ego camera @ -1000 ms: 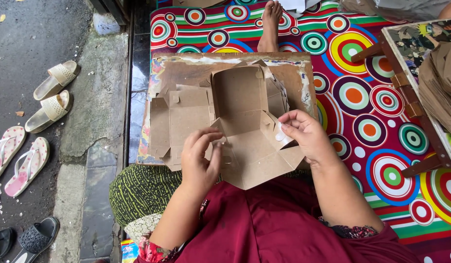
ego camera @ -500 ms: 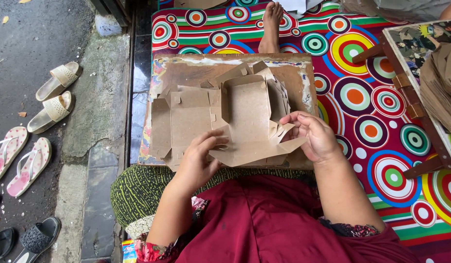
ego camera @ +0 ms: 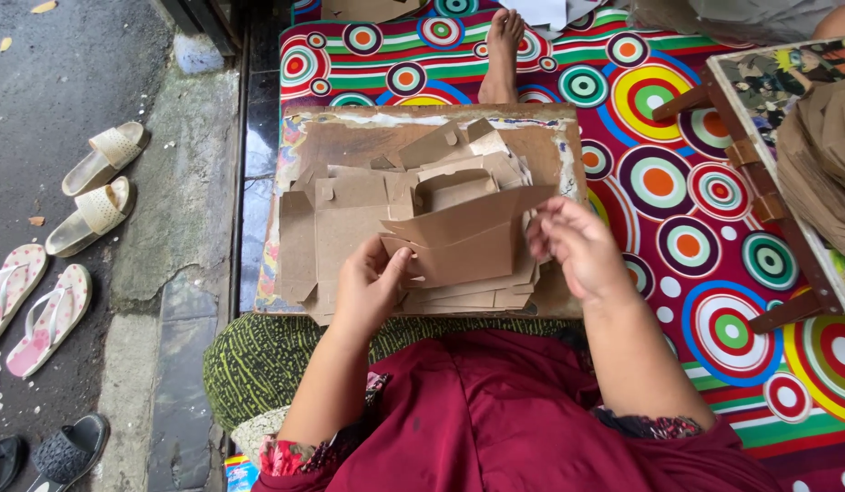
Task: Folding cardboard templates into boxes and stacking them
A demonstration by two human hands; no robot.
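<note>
Sandals lay at left as the left hand, fingers clamped on a cardboard box, held it above the board; flat earlier, it was now folded, right hand pinching its edge.

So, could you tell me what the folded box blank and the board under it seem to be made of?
Box blank: likely thin brown cardboard, matte, with crisp creases and cut tabs. Board: probably wood or hardboard, brown, with worn, peeling paper along its edges.
</note>
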